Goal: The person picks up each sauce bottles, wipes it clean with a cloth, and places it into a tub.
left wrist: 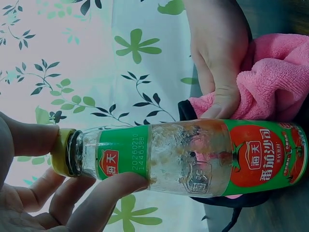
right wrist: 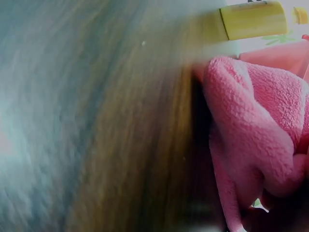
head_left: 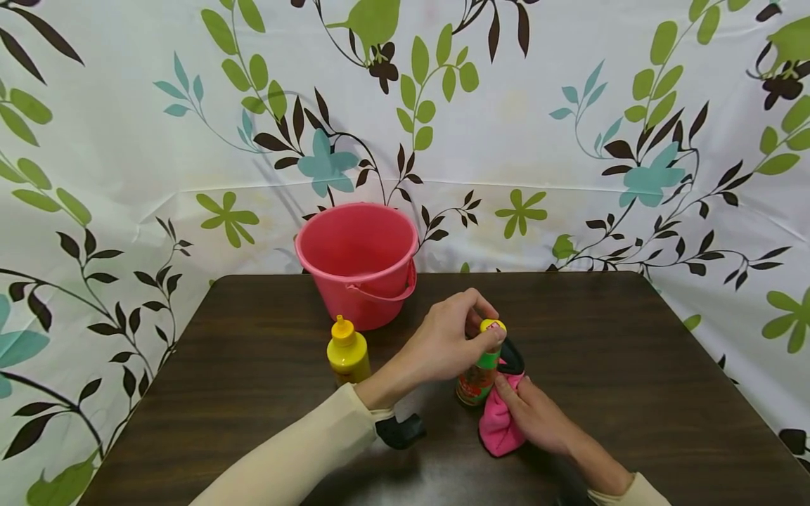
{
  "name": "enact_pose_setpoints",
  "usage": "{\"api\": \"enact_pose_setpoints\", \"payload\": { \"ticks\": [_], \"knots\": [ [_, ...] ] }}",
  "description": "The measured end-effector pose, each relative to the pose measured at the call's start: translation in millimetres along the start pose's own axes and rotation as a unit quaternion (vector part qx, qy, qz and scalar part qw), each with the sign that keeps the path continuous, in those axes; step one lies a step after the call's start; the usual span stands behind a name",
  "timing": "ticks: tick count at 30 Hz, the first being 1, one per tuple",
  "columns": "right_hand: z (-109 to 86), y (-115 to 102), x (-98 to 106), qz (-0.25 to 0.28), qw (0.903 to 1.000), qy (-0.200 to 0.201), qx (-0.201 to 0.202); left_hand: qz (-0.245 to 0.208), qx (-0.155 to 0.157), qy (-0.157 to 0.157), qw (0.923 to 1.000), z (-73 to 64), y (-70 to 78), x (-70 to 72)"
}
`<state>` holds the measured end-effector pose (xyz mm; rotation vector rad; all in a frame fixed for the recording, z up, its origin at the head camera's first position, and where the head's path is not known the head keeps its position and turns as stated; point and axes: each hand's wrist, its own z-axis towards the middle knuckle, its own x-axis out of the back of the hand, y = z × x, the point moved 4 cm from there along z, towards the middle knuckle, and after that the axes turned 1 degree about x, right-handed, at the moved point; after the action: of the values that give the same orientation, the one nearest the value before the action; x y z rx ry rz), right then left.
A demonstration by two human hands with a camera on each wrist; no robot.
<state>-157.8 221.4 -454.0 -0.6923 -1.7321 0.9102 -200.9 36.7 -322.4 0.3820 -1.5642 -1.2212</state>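
Note:
A glass ketchup bottle [left wrist: 188,140] with a green and red label and a yellow cap [left wrist: 63,152] stands upright on the table. My left hand [head_left: 443,341] holds it from above, thumb and fingers about the cap and neck. Beside the bottle, my right hand [head_left: 544,418] grips a bunched pink cloth [head_left: 500,425] with dark edging. In the left wrist view the cloth lies against the lower side of the bottle and shows through its glass. The cloth fills the right side of the right wrist view, hiding most of the right fingers.
A pink bucket [head_left: 370,302] with its handle down stands at the back of the dark wooden table [head_left: 633,365]. In front of it is a yellow squeeze bottle [head_left: 348,357], partly behind my left forearm. A leaf-patterned curtain [head_left: 506,105] hangs behind the table.

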Motion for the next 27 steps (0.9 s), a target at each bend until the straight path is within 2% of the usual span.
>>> {"api": "enact_pose_setpoints", "payload": {
  "ticks": [5, 10, 15, 19, 27],
  "knots": [
    [-2.6, -1.4, -0.8, 0.051, 0.9982, 0.023, -0.022, -0.002, -0.004, -0.004, 1.0000, 0.2, 0.2, 0.2],
    [-6.6, -11.1, -1.3, 0.104, 0.9922, 0.054, -0.043, -0.003, -0.004, -0.007, 1.0000, -0.4, 0.2, -0.3],
    [-11.4, -29.0, -3.2, 0.189, 0.9779, 0.071, -0.054, -0.003, -0.006, -0.004, 1.0000, -0.7, -0.3, -0.4],
    [-15.0, -48.9, -3.4, 0.259, 0.9628, 0.067, -0.040, 0.002, -0.014, 0.000, 0.9999, -0.6, 0.1, 0.1],
    [-19.8, -82.4, 9.9, 0.310, 0.9476, 0.077, 0.011, -0.001, -0.024, -0.002, 0.9997, -0.3, -0.1, 0.3]
  ]
}}
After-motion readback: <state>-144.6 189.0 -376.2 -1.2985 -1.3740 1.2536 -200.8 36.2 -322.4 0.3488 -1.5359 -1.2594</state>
